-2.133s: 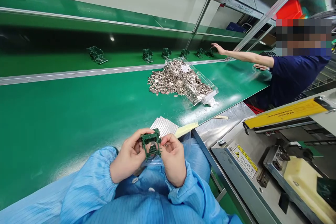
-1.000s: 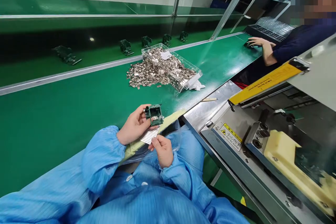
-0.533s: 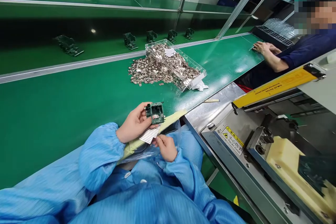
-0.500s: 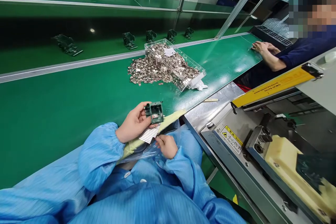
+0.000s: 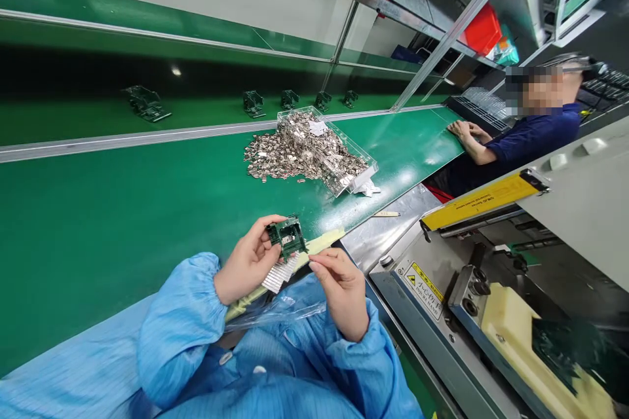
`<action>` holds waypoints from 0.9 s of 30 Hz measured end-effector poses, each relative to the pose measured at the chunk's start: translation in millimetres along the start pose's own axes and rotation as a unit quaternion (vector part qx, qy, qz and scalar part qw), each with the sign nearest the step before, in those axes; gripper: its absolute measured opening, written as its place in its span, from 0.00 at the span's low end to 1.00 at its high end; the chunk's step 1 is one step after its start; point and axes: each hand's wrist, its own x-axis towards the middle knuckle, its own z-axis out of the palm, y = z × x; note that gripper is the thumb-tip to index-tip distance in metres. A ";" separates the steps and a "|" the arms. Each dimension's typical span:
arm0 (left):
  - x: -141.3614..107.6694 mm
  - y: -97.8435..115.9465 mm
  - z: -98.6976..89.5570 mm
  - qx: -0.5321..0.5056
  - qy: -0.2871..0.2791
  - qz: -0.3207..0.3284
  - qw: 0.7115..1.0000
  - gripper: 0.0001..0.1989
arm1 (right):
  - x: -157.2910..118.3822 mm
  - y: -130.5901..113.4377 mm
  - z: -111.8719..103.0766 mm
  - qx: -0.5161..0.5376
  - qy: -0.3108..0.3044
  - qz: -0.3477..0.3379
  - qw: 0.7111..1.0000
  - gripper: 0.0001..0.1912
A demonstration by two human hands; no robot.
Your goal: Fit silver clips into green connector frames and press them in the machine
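My left hand [image 5: 249, 260] grips a dark green plastic frame [image 5: 289, 239] with a square opening, holding it above the belt's near edge. My right hand [image 5: 344, 288] is pinched at the frame's lower right corner; whatever lies between its fingertips is too small to make out. Under the frame, a strip of thin white-and-grey striped pieces [image 5: 278, 276] shows below my left fingers. Yellow material [image 5: 319, 241] and a clear plastic bag [image 5: 280, 313] lie by my lap.
Small metal pieces [image 5: 275, 156] spill from a tipped clear tray [image 5: 364, 177] on the green belt [image 5: 122, 209]. Several green frames [image 5: 253, 103] stand beyond the rail. A machine with a warning label [image 5: 420, 289] stands at right. A co-worker [image 5: 535, 121] sits farther along.
My right hand has risen from beside the striped pieces to the frame's lower right corner. The frame has tilted in my left hand. The view has shifted upward.
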 end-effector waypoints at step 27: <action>-13.3 30.4 12.0 0.074 -0.079 0.008 0.994 0.21 | 2.1 -32.5 -13.5 0.010 -0.085 -0.101 0.991 0.36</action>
